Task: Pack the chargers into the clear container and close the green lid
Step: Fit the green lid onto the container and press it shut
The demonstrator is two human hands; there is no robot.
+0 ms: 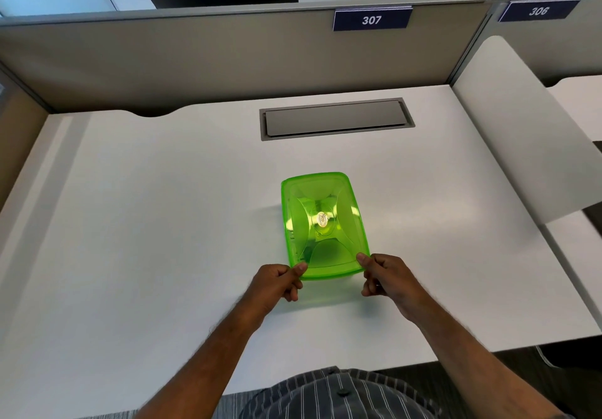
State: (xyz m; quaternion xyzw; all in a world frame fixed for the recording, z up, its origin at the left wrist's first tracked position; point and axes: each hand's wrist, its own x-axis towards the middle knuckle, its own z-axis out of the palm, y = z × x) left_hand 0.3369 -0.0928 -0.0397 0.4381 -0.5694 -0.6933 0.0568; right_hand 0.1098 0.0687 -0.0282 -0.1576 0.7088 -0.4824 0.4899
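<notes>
A translucent green lid (322, 223) covers the clear container in the middle of the white desk (146, 223). Only a sliver of the container's clear wall (292, 245) shows at the lid's left edge. My left hand (277, 283) pinches the lid's near left corner between thumb and fingers. My right hand (384, 275) pinches the near right corner the same way. Through the green plastic the contents are only vague shapes, and no charger can be made out.
A grey cable hatch (335, 118) is set into the desk behind the container. Beige partition walls (195, 60) close off the back and left, with signs 307 (372, 20) and 306 (538, 11). A white divider (521, 118) stands at the right.
</notes>
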